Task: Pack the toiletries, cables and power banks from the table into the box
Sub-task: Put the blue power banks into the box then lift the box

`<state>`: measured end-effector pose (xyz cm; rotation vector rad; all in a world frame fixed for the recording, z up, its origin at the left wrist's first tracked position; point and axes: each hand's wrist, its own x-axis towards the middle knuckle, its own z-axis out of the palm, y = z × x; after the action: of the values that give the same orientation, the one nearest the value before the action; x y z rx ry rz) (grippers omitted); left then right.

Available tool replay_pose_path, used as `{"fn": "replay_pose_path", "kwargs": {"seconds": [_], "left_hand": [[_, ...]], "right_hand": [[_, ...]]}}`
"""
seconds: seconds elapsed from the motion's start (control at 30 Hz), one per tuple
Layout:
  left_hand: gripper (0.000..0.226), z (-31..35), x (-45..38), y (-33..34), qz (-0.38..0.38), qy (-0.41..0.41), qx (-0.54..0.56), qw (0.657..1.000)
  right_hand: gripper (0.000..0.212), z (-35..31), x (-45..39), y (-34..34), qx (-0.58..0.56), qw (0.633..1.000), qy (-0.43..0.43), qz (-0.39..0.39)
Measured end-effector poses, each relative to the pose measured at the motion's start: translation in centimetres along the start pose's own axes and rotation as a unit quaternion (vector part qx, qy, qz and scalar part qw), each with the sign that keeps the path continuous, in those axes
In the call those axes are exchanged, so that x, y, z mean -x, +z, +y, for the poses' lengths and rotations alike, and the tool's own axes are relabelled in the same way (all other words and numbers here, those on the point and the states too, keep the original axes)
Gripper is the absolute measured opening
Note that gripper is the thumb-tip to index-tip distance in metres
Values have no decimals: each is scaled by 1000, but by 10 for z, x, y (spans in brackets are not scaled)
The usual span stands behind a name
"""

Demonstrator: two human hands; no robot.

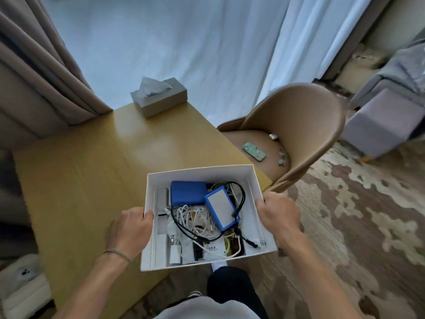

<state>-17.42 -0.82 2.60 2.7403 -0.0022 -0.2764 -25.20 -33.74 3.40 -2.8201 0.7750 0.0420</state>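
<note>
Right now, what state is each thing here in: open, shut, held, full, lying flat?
box: open on top, filled, gripped at both side walls, overhanging the table's near corner.
left hand: gripping the box's left wall.
right hand: gripping the box's right wall.
two blue power banks: in the box, one tilted.
cables: tangled inside the box.
tissue box: tissue sticking out.
phone: lying flat on the chair.

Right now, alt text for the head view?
Both hands, left hand and right hand, grip the sides of an open white cardboard box holding two blue power banks and tangled cables, at the corner of a yellow wooden table.
</note>
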Motion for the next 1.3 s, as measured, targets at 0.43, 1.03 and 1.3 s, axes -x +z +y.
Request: {"fn": "replay_pose_path", "kwargs": {"seconds": [0.43,1.03,1.3], "left_hand": [[51,70,66,39,-82,256,-68,961],[50,179,367,133,-144,504,-119,843],[45,217,532,189,-185,607,-150,758]], "right_hand": [[48,103,203,-23,-25,963,267,27],[49,269,572,-11,-85,839,527,103],[50,312,749,1,-115,742,647,130]]}}
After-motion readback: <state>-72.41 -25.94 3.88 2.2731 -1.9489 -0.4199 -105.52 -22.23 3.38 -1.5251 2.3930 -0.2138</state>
